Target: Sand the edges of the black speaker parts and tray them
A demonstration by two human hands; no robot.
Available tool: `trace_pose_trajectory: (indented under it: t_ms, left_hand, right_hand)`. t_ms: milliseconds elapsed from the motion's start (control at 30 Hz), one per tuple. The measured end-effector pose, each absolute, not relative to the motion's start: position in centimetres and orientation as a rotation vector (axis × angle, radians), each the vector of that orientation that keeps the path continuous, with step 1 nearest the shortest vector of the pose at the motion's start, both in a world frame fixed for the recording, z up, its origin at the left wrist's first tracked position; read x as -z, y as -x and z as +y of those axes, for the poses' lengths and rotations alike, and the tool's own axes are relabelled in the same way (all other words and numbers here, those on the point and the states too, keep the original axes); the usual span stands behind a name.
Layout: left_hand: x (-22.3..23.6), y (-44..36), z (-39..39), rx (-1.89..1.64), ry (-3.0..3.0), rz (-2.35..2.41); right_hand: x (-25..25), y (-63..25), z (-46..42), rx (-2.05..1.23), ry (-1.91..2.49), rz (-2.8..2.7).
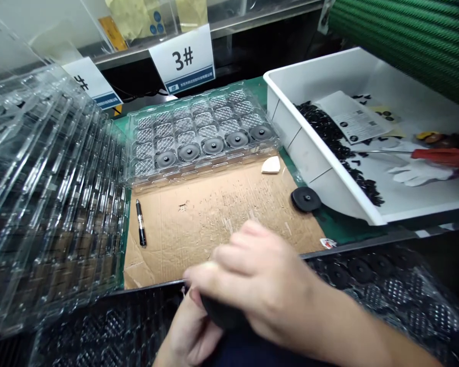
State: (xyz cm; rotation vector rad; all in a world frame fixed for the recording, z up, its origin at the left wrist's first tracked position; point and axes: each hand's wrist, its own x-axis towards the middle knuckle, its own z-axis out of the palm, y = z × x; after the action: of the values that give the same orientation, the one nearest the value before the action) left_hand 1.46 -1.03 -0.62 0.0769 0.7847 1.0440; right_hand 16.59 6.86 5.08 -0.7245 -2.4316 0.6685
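Observation:
Low at the front edge of the cardboard, my left hand (193,329) is closed around a black round plastic part (224,312). My right hand (258,275) lies over the same part with its fingers curled onto it; both hands hide most of it. Whether the right fingers also pinch something small, I cannot tell. A similar black disc (306,199) with a metal centre rests at the cardboard's right edge. Behind, a clear blister tray (202,120) has several such discs in its front row.
Tall stacked clear trays (53,204) stand at left. A pen (141,223) and a white wedge-shaped piece (271,165) lie on the cardboard (214,219). At right, a white bin (325,168) holds small black scraps, a glove (416,171) and a red-handled tool (441,157). More trays (398,295) sit below.

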Motion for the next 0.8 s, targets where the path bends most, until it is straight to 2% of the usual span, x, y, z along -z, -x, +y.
trace_pose_trajectory:
  t_ms: [67, 167, 333, 367, 467, 533, 700, 800]
  left_hand:
    - [0.6, -1.5, -0.8, -1.057, -0.093, 0.804]
    - [0.3, -1.1, -0.4, -1.157, -0.111, 0.839]
    - [-1.2, -0.8, -0.1, -1.246, -0.110, 0.813]
    - [-1.4, -0.8, -0.1, -1.260, -0.107, 0.812]
    - [-1.7, -1.0, 0.0, -1.270, -0.107, 0.813]
    - [-1.4, -1.1, -0.1, -1.267, -0.117, 0.812]
    - [0.1, -1.1, -1.3, -1.255, -0.119, 0.848]
    - [0.8, -0.8, -1.8, -1.318, -0.106, 0.912]
  right_hand:
    - [-5.0, -16.0, 6.1, -0.678, 0.690, -2.295]
    - [-5.2, -16.1, 4.5, -0.728, 0.997, -2.147]
    - [-4.3, -18.8, 3.3, -1.442, 0.920, -1.850]
    - [-3.9, -19.2, 3.4, -1.499, 0.976, -1.755]
    - [-3.2, -19.6, 3.8, -1.336, 1.283, -1.596]
    - [-3.5, -18.9, 3.8, -1.139, 1.326, -1.624]
    - [-5.3, -15.7, 3.4, -0.670, 0.850, -2.005]
    - [-5.7, -14.5, 3.7, -0.860, 0.758, -2.241]
